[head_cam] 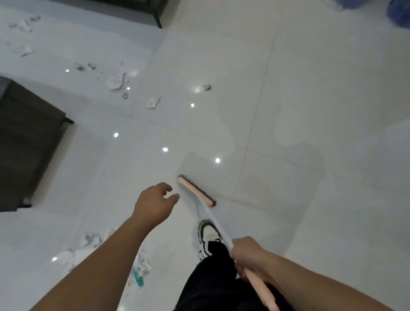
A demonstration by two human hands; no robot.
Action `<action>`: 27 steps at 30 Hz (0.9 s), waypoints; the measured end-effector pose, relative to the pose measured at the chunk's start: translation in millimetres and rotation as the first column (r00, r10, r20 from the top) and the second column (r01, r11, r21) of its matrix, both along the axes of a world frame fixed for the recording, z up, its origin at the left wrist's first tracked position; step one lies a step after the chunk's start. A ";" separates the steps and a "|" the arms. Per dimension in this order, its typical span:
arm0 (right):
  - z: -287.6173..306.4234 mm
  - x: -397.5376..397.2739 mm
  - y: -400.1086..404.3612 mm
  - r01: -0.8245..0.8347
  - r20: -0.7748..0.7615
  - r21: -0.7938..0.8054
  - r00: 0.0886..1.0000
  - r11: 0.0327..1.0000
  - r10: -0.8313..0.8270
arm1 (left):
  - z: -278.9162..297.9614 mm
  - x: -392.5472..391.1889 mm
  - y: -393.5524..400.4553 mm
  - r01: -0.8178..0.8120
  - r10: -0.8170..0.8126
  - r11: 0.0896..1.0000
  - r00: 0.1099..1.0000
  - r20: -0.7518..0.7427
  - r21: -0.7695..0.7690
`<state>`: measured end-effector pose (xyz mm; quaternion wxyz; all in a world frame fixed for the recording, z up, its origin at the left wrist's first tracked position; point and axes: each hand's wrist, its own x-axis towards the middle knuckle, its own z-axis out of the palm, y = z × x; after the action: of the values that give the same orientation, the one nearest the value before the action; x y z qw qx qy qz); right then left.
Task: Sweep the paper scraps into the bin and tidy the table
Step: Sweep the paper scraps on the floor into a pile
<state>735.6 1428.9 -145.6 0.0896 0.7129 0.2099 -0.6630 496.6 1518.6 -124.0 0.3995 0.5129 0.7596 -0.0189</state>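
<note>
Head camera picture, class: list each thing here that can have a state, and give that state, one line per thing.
Left hand: open, held out over the floor, holding nothing.
Right hand: gripping the broom handle.
Broom: head down on the floor, handle tilted.
Paper scraps: scattered on the floor, not gathered.
Shoe: on the floor behind the broom head.

Paper scraps (116, 81) lie on floor (298, 115), left of broom head (196, 191).
</note>
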 end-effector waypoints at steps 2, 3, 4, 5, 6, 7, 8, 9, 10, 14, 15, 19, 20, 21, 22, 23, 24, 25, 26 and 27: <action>2.7 -27.0 3.8 -0.113 -0.079 -0.116 0.991 0.987 0.105 | 7.3 -23.1 -5.6 -0.088 0.088 0.996 0.996 -0.011 0.002; 4.7 -38.7 6.8 -0.151 -0.120 -0.179 0.984 0.972 0.131 | 11.2 -35.4 -9.3 -0.133 0.133 0.991 0.991 -0.030 -0.011; 7.3 -48.7 10.8 -0.189 -0.152 -0.221 0.976 0.957 0.158 | 15.7 -47.4 -12.6 -0.180 0.178 0.983 0.983 -0.054 -0.026; 7.4 -56.8 15.7 -0.244 -0.187 -0.239 0.962 0.940 0.202 | 20.3 -58.6 -14.8 -0.225 0.222 0.974 0.972 -0.079 -0.038; 9.2 -63.7 23.0 -0.305 -0.215 -0.238 0.942 0.922 0.256 | 24.8 -68.4 -15.6 -0.268 0.263 0.963 0.959 -0.103 -0.039; 11.2 -68.5 33.2 -0.366 -0.235 -0.224 0.920 0.903 0.314 | 29.2 -76.3 -15.0 -0.310 0.304 0.950 0.945 -0.121 -0.031; 14.0 -71.0 46.3 -0.415 -0.238 -0.195 0.899 0.889 0.368 | 33.1 -81.7 -13.1 -0.351 0.346 0.936 0.929 -0.132 -0.017; 13.9 -71.9 62.4 -0.453 -0.228 -0.163 0.882 0.877 0.413 | 36.2 -84.2 -9.6 -0.387 0.383 0.922 0.913 -0.138 -0.005; 15.0 -71.6 81.8 -0.476 -0.218 -0.130 0.869 0.870 0.443 | 38.5 -83.8 -4.4 -0.416 0.413 0.909 0.900 -0.143 0.003; 16.1 -63.6 180.4 -0.471 -0.152 -0.089 0.877 0.878 0.455 | 40.5 -63.2 38.0 -0.502 0.501 0.864 0.854 -0.143 0.027; 14.9 -58.4 208.7 -0.457 -0.129 -0.088 0.886 0.885 0.445 | 40.1 -54.5 53.5 -0.518 0.517 0.855 0.844 -0.144 0.032; 15.0 -18.2 324.5 -0.403 -0.086 -0.009 0.912 0.915 0.401 | 41.6 -9.0 127.2 -0.548 0.546 0.836 0.830 -0.118 0.011; 16.9 -5.2 349.7 -0.382 -0.078 0.020 0.921 0.924 0.383 | 42.9 3.2 146.6 -0.534 0.531 0.846 0.841 -0.108 -0.001; 18.2 6.4 374.4 -0.361 -0.075 0.043 0.929 0.931 0.364 | 43.9 14.1 166.3 -0.516 0.513 0.856 0.852 -0.102 -0.004; 19.3 17.5 398.6 -0.339 -0.076 0.059 0.936 0.939 0.343 | 44.7 23.5 186.7 -0.497 0.494 0.868 0.864 -0.098 -0.001; 19.9 27.0 421.0 -0.314 -0.072 0.079 0.945 0.946 0.319 | 45.3 31.2 206.6 -0.482 0.480 0.876 0.872 -0.091 0.006; 20.0 35.1 441.6 -0.290 -0.059 0.101 0.953 0.952 0.297 | 45.4 37.4 225.4 -0.472 0.472 0.881 0.878 -0.082 0.013; 20.2 41.1 460.7 -0.269 -0.045 0.123 0.960 0.955 0.277 | 45.6 42.2 243.1 -0.463 0.463 0.886 0.884 -0.071 0.018; 21.2 46.2 478.2 -0.246 -0.031 0.141 0.967 0.959 0.252 | 45.9 45.7 259.1 -0.447 0.448 0.894 0.892 -0.065 0.021; 22.2 50.1 494.6 -0.217 -0.015 0.155 0.975 0.964 0.222 | 45.8 48.0 273.3 -0.429 0.429 0.903 0.901 -0.063 0.022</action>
<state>785.7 1923.5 -123.4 0.1042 0.6792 0.3389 -0.6426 544.5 1791.9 -78.2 0.3665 0.3339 0.8667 0.0556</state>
